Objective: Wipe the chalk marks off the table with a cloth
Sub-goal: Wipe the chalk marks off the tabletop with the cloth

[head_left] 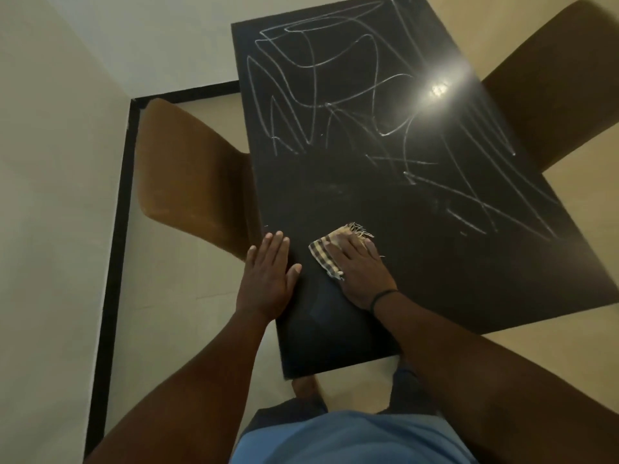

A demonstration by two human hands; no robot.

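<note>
Chairs flank table; right hand flat on cloth, left hand flat, chalk marks beyond.

Glossy black table, frayed checked woven cloth, matt brown chair

Checked cloth, black table

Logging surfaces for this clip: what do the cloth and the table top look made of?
Cloth: woven fabric, checked beige and dark, with a frayed fringe at one edge. Table: hard, smooth black top, semi-glossy, since it mirrors a lamp as a bright glare; laminate or painted board, cannot tell which.
</note>
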